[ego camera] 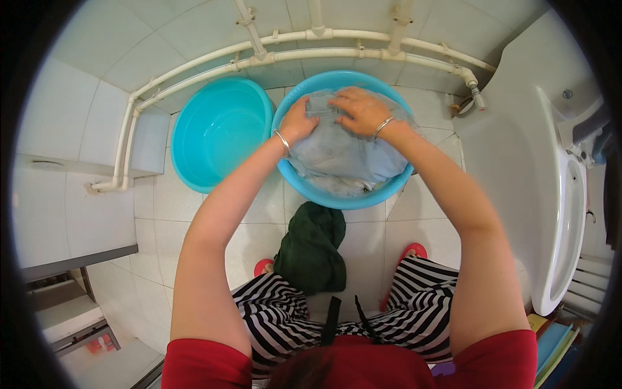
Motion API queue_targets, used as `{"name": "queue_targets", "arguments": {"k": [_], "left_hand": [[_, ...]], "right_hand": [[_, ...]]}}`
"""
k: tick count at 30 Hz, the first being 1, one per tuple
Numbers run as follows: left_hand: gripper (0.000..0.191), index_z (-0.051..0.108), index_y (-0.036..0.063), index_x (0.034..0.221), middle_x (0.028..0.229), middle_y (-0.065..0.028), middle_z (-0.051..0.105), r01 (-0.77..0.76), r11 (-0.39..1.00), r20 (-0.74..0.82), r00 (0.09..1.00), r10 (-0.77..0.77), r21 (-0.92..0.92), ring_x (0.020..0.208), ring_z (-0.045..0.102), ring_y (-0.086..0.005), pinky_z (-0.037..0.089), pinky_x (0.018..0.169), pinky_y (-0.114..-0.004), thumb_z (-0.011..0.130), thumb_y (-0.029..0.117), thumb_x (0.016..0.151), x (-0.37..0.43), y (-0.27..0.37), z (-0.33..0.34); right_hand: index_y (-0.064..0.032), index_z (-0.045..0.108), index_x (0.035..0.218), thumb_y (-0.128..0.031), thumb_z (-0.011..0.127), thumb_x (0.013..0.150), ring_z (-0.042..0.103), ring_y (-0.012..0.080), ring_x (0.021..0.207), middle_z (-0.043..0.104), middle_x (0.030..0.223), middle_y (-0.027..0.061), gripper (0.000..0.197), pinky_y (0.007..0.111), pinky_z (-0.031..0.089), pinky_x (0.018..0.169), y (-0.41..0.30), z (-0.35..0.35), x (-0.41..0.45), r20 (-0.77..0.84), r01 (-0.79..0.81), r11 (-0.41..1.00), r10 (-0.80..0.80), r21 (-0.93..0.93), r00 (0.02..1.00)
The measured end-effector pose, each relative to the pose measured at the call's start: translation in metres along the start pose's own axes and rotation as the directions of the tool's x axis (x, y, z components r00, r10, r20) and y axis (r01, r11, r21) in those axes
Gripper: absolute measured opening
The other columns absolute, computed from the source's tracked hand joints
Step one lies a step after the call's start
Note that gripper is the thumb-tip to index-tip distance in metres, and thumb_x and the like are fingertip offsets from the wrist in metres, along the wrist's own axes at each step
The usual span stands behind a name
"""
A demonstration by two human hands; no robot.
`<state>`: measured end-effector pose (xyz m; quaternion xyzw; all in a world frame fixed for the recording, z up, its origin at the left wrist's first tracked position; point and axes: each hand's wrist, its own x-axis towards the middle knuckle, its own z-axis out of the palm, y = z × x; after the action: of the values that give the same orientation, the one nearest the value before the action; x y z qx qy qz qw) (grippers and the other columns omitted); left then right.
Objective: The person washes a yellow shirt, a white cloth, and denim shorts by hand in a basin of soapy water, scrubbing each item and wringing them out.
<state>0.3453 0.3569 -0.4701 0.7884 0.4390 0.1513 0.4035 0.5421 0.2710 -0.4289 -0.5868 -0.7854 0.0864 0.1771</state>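
A light blue denim garment [335, 141] lies heaped and wet-looking in a blue plastic basin [335, 200] on the floor. My left hand [299, 121] is at the basin's left side, thumb and fingers closed on the garment's edge beside a stitched flap or band. Against the upper part of the fabric rests my right hand [362, 111], its fingers apart and bent; whether they pinch the cloth cannot be told. Whitish suds or liquid [335, 185] show under the garment near the basin's front rim.
Left of it stands a turquoise basin [221, 131]. A dark green cloth [313, 253] lies on the tiled floor between my feet, near the front rim. White pipes [335, 53] run along the wall behind. A white washbasin [559, 233] is at the right.
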Motion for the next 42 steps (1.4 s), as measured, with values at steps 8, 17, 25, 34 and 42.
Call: {"name": "queue_targets", "arguments": {"k": [8, 17, 25, 34, 42], "left_hand": [[0.06, 0.05, -0.0033, 0.121, 0.111, -0.0204, 0.06, 0.104, 0.975, 0.038, 0.993, -0.113, 0.196, 0.101, 0.059, -0.0305, 0.046, 0.087, -0.035, 0.07, 0.027, 0.073, -0.006, -0.013, -0.011], [0.033, 0.06, -0.0018, 0.105, 0.093, -0.0107, 0.065, 0.173, 0.843, 0.061, 0.984, -0.166, -0.51, 0.083, 0.06, -0.0187, 0.047, 0.072, -0.03, 0.063, 0.022, 0.082, 0.029, -0.006, 0.004], [0.028, 0.06, 0.0037, 0.089, 0.086, -0.0195, 0.064, 0.123, 0.902, -0.034, 0.992, -0.12, 0.413, 0.08, 0.061, -0.037, 0.048, 0.069, -0.044, 0.052, 0.03, 0.088, 0.043, -0.02, 0.075], [0.02, 0.061, 0.0055, 0.093, 0.092, -0.017, 0.066, 0.026, 0.779, 0.051, 0.996, -0.074, 0.626, 0.083, 0.066, -0.0324, 0.053, 0.066, -0.043, 0.043, 0.014, 0.088, 0.056, -0.026, 0.123], [0.022, 0.06, 0.0044, 0.096, 0.097, -0.0176, 0.064, 0.088, 0.879, 0.064, 0.989, -0.133, 0.469, 0.086, 0.064, -0.0322, 0.052, 0.069, -0.042, 0.045, 0.018, 0.088, 0.057, -0.006, 0.131]], "right_hand": [[-0.0152, 0.061, 0.107, -0.029, 0.062, 0.075, 0.053, 0.0297, 0.107, 0.054, 0.121, 0.0118, 0.035, 0.038, 0.044, 0.089, 0.028, 0.051, -0.005, 0.203, -0.115, 0.993, 0.117, -0.024, 0.972], [-0.0103, 0.064, 0.084, -0.041, 0.058, 0.078, 0.06, 0.0286, 0.093, 0.064, 0.094, 0.0099, 0.031, 0.043, 0.043, 0.079, 0.021, 0.053, 0.01, 0.023, -0.258, 0.844, 0.281, 0.471, 0.959], [-0.0146, 0.066, 0.093, -0.05, 0.06, 0.076, 0.059, 0.0292, 0.099, 0.064, 0.105, 0.0084, 0.039, 0.047, 0.04, 0.088, 0.066, 0.063, 0.019, 0.52, -0.677, 0.734, 0.6, -0.054, 0.608], [-0.011, 0.061, 0.114, -0.035, 0.055, 0.08, 0.056, 0.0301, 0.11, 0.059, 0.119, 0.0127, 0.042, 0.046, 0.042, 0.093, 0.053, 0.103, 0.019, 0.532, -0.68, 0.679, 0.698, -0.277, 0.479], [-0.0103, 0.064, 0.106, -0.037, 0.057, 0.075, 0.059, 0.0308, 0.102, 0.062, 0.11, 0.0144, 0.041, 0.045, 0.042, 0.087, 0.075, 0.124, -0.005, 0.342, -0.774, 0.598, 0.786, -0.207, 0.516]]}}
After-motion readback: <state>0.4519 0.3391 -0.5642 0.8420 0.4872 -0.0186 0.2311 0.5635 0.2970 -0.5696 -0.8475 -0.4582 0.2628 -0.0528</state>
